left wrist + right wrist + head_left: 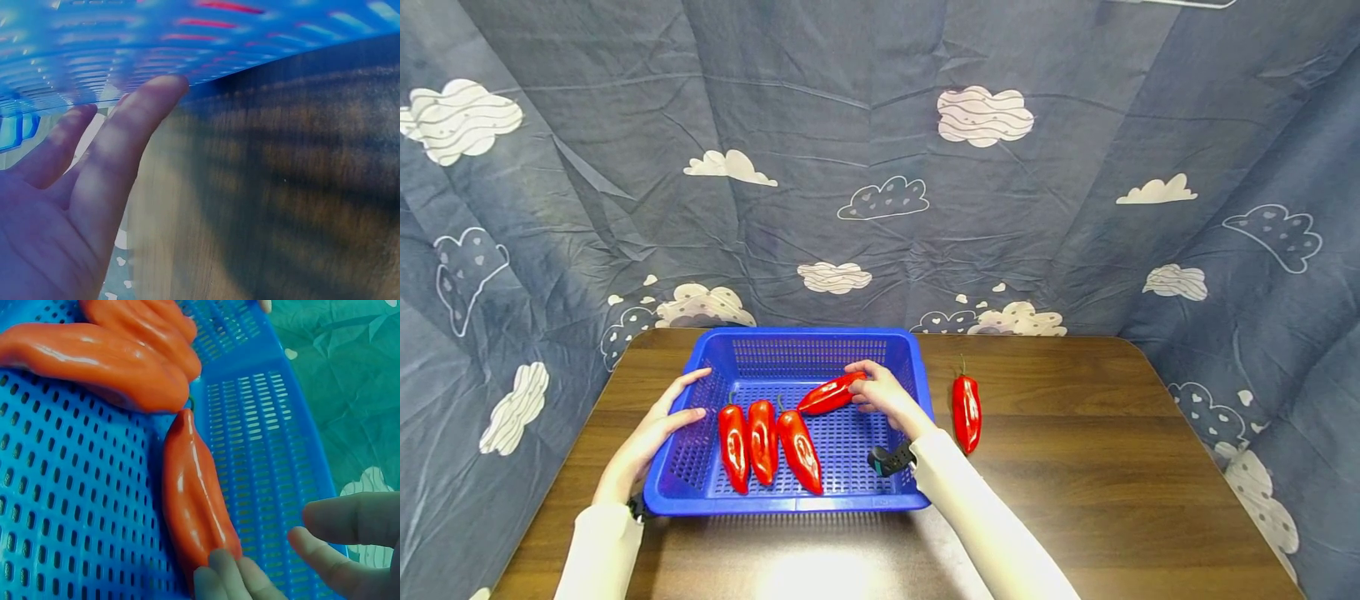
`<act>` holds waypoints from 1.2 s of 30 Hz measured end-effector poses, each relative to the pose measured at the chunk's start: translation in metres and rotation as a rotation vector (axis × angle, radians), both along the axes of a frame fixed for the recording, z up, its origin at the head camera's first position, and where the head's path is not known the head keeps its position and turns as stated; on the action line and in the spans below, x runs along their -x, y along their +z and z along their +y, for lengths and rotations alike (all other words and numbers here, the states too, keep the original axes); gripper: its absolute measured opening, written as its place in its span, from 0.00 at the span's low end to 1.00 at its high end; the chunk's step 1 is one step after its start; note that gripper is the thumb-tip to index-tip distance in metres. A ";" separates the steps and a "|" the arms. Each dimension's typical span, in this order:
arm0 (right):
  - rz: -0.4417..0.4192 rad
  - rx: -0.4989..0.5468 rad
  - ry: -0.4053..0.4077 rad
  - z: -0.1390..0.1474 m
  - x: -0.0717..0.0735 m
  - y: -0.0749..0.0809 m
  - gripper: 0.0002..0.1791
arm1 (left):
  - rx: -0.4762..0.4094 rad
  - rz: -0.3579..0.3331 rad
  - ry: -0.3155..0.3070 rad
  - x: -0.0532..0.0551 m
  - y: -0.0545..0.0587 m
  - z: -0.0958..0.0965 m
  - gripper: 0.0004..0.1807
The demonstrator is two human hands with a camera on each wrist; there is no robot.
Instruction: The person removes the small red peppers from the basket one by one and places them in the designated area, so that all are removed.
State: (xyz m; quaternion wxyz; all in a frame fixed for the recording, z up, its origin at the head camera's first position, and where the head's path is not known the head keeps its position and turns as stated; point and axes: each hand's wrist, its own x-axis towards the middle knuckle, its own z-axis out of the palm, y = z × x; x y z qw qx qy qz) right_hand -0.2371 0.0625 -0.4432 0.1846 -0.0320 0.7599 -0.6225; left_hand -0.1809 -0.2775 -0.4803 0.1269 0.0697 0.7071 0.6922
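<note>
A blue perforated plastic basket holds several glossy red peppers. Three peppers, among them the middle one, lie side by side in its left half. Another red pepper slants behind them, its tip close to its neighbour. My right hand is over that pepper's right end; in the right wrist view some fingertips touch it, while two other fingers stand spread away from it. My left hand is at the basket's left side, thumb and a finger extended and apart by the rim.
One more red pepper lies on the wooden table just right of the basket. Behind the table hangs a dark blue curtain with a cloud pattern. A black strap is on the right wrist.
</note>
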 end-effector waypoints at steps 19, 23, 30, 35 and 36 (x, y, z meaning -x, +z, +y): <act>-0.092 -0.113 -0.020 -0.008 0.022 -0.034 0.30 | -0.022 0.003 -0.002 -0.004 0.002 0.001 0.31; -0.098 -0.091 -0.010 -0.004 0.059 -0.097 0.31 | -0.021 -0.001 0.002 -0.003 0.001 0.000 0.31; -0.106 -0.162 -0.047 -0.010 0.017 -0.025 0.34 | -0.016 -0.013 0.005 -0.001 0.001 0.000 0.31; -0.106 -0.132 -0.039 -0.008 0.030 -0.046 0.33 | -0.008 -0.013 0.006 -0.001 0.000 0.000 0.31; -0.103 -0.111 -0.039 -0.007 0.039 -0.061 0.33 | -0.007 -0.011 0.005 -0.001 0.000 0.000 0.31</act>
